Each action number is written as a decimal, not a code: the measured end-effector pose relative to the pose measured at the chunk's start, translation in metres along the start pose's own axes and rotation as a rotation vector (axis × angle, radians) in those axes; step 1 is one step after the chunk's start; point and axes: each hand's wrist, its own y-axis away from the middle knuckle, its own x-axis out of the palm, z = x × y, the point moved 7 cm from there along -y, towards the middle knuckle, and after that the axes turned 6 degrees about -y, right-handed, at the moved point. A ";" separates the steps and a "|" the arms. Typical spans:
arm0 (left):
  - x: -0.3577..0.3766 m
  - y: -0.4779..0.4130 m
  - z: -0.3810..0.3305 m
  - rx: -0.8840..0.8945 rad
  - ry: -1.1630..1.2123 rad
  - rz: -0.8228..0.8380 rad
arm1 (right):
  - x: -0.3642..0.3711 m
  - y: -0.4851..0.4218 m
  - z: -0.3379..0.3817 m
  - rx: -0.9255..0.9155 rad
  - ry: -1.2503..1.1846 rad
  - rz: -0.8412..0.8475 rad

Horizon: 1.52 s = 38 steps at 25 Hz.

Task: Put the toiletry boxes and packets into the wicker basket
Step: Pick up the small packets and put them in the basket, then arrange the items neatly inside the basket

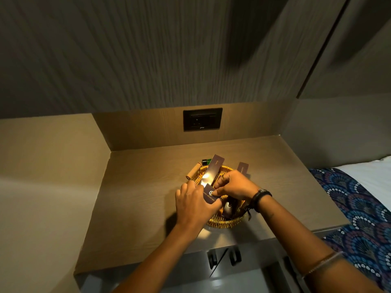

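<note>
A round wicker basket (225,223) sits on the wooden shelf. A long dark purple comb box (213,168) leans in it, its top end sticking out over the far rim. My left hand (193,205) and my right hand (234,185) both grip a small dark purple box with gold lettering (209,196) over the basket's middle. Another dark purple packet (242,168) stands behind my right hand at the basket's right rim. A silvery packet (229,207) lies inside the basket under my right wrist.
A tan cylinder (193,171) and a small green item (207,161) lie just beyond the basket's far left rim. A black wall socket (202,119) is on the back panel. A patterned blue bedcover (359,208) lies to the right. Black hooks (224,258) hang below the shelf's front edge.
</note>
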 end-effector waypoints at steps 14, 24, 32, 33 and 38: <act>-0.018 0.020 0.092 -0.390 0.441 0.014 | -0.002 -0.021 -0.010 0.103 0.378 -0.180; -0.021 0.007 0.063 -0.339 0.433 0.104 | 0.001 -0.016 -0.008 0.032 0.728 -0.324; -0.029 0.010 0.073 -0.375 0.418 0.083 | -0.020 -0.022 -0.006 0.025 0.596 -0.378; -0.030 0.009 0.075 -0.379 0.418 0.075 | -0.024 -0.024 -0.003 0.003 0.583 -0.400; -0.033 0.008 0.084 -0.363 0.400 0.032 | -0.051 -0.062 0.030 -0.099 0.584 -0.455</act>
